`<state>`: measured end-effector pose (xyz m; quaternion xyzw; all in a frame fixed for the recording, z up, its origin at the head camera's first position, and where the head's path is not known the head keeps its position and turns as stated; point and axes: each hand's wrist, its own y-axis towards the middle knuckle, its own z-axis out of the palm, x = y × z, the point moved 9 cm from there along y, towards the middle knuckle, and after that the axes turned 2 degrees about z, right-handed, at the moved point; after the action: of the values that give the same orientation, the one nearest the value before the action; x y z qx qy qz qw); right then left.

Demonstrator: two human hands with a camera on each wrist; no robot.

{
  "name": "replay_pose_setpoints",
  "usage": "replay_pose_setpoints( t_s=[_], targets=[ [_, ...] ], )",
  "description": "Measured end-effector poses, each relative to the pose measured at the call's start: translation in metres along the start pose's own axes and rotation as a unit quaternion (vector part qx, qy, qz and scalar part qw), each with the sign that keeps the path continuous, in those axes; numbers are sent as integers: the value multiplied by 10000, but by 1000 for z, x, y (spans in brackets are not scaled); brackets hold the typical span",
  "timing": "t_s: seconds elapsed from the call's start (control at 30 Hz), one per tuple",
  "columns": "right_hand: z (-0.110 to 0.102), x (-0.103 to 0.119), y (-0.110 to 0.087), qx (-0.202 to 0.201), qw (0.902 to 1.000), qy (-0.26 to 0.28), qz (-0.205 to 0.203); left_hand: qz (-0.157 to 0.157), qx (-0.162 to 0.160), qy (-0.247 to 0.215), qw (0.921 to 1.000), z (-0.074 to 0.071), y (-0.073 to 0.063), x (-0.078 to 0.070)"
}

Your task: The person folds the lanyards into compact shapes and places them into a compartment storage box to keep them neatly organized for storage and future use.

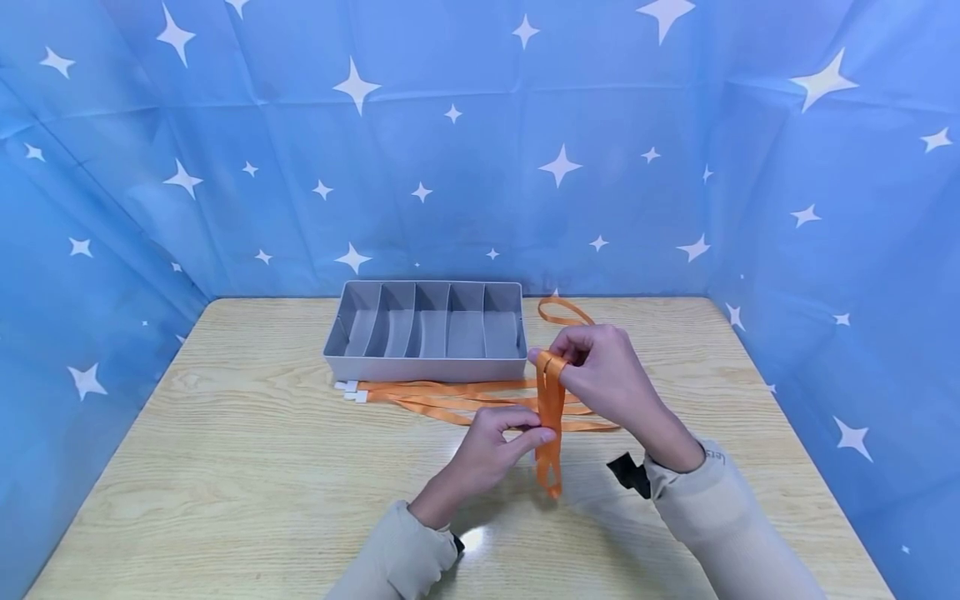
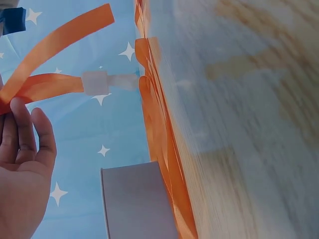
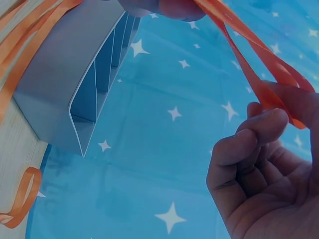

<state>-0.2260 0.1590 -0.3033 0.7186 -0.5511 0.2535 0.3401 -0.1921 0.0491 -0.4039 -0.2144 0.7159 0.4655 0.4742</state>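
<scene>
A folded orange lanyard (image 1: 551, 400) hangs upright over the table in front of my body. My right hand (image 1: 611, 375) holds its top folds between thumb and fingers. Lower down, my left hand (image 1: 491, 450) pinches the doubled strap with thumb and forefinger. The left wrist view shows a strap end with a pale plastic clip (image 2: 95, 83) sticking out past the left fingers. In the right wrist view the orange strap (image 3: 249, 42) loops round the right hand's fingers (image 3: 269, 124). More orange lanyards (image 1: 442, 408) with white ends (image 1: 352, 392) lie flat behind the hands.
A grey tray (image 1: 427, 368) with several side-by-side compartments stands at the back of the wooden table (image 1: 225, 467), just behind the flat lanyards. An orange strap loop (image 1: 558, 310) lies to its right. A blue star-patterned curtain (image 1: 465, 150) surrounds the table.
</scene>
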Motion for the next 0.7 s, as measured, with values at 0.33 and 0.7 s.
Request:
replay_pose_setpoints(
  t_s=[0.33,0.7],
  targets=[
    [1,-1,0,22,10000,-25,12,-403,-233,-33,9989,0,0,7],
    [1,10,-7,103,9998,-112,-83,-511,-438,344,9971,-9,5,8]
  ],
)
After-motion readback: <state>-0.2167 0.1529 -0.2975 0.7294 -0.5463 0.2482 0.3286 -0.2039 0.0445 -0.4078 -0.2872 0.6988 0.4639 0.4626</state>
